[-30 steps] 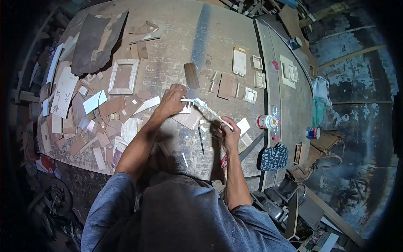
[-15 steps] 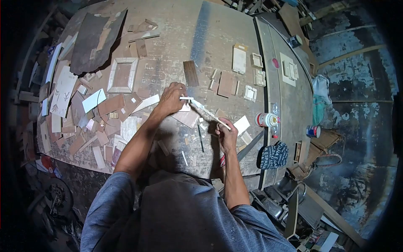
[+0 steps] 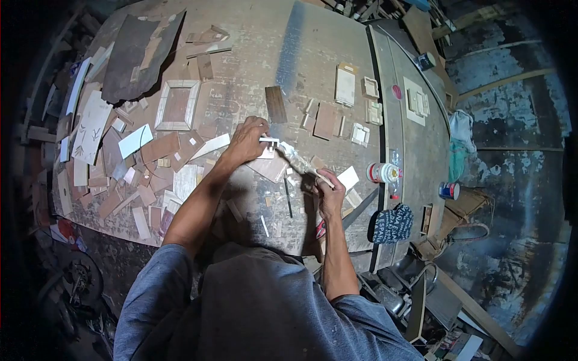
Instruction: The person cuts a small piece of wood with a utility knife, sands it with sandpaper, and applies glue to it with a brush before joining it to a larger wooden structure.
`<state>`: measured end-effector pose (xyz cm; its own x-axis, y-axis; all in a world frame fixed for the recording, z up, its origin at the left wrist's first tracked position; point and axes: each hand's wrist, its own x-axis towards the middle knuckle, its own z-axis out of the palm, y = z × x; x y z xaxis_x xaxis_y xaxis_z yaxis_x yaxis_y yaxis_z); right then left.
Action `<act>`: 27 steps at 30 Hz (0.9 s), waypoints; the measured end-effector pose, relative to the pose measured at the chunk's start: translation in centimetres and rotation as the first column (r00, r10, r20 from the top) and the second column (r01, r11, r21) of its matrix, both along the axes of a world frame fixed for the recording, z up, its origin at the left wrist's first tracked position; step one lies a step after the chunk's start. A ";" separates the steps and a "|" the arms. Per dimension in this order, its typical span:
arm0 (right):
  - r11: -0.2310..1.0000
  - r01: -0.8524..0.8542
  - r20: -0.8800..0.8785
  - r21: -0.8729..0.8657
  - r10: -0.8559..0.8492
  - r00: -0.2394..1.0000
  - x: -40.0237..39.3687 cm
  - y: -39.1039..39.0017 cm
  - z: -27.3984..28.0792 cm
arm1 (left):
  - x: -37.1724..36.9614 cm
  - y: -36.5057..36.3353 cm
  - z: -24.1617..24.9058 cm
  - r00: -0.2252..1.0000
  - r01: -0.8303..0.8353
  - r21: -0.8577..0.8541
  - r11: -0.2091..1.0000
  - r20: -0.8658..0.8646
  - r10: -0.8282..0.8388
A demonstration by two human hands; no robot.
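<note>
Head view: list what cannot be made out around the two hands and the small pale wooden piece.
- Small pale wooden piece: its left end is hidden under the left hand.
- Glue-smeared stick tool: too small to tell brush from spatula; its lower end sits inside the right hand.
- Red-handled tool: mostly covered by the right forearm.
- Dark printed cloth: lettering too small to read.

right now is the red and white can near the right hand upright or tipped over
Tipped over. The red and white can lies on its side on the workbench, its round end facing right, just beyond the right hand.

Red-capped white jar (image 3: 383,173), dark white-lettered cloth (image 3: 391,224), grey-blue sleeves (image 3: 158,289).
</note>
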<state>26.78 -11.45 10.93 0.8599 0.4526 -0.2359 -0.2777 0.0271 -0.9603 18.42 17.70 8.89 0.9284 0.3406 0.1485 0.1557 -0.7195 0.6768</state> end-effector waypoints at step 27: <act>0.996 -0.022 0.124 -0.088 0.033 0.992 -0.4 -0.5 -0.9 | -0.1 0.1 0.0 0.999 -0.009 -0.009 1.000 -0.040 0.008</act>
